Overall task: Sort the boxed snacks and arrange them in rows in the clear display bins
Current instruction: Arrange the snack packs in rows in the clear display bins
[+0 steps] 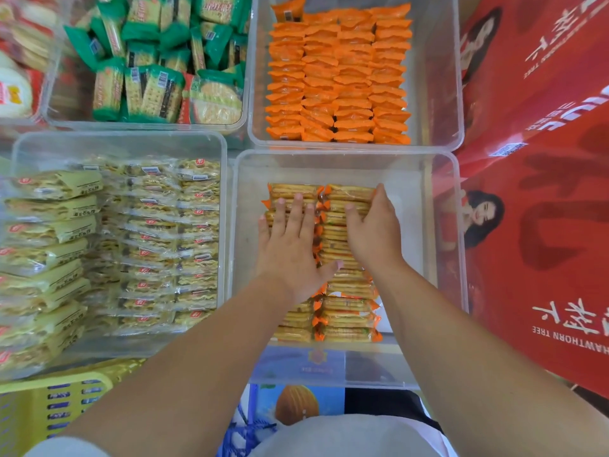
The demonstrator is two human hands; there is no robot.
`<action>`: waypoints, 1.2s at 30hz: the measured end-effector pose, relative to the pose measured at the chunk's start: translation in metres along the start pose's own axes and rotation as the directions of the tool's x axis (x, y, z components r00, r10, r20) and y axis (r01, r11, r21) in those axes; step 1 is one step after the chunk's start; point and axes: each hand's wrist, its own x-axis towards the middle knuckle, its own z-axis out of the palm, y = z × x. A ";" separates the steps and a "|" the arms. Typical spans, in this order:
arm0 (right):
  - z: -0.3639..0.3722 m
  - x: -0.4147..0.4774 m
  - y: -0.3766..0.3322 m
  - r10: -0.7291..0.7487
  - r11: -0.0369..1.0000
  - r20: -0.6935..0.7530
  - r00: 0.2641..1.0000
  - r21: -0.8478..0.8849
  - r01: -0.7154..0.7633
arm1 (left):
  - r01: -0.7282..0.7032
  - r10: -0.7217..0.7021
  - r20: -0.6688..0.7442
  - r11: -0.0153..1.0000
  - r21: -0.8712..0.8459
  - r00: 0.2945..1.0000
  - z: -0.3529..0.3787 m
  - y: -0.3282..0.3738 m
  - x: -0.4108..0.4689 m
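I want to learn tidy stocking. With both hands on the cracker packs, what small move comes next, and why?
Probably press the cracker packs level and tight with the left hand and right hand; the bin has bare space at right for another row.

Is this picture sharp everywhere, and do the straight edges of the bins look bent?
Head view: sharp in the middle, on the left hand, right hand and cracker packs; the yellow packets at the left edge look smeared; the bin rim bows from the wide lens; light is soft, without hard shadows.
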 end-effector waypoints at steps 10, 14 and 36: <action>0.008 -0.002 0.005 -0.240 0.912 0.082 0.967 -0.323 0.253 | -0.025 0.022 -0.085 0.999 -0.030 0.996 -0.008 -0.002 0.016; 0.010 -0.001 0.016 -0.301 0.877 0.114 0.947 -0.357 0.322 | -0.028 0.026 -0.059 0.999 -0.030 0.998 -0.006 -0.006 0.022; -0.002 0.001 0.027 0.015 0.917 0.041 0.999 0.398 -0.030 | -0.022 0.023 -0.001 0.999 0.038 1.000 -0.011 -0.004 0.022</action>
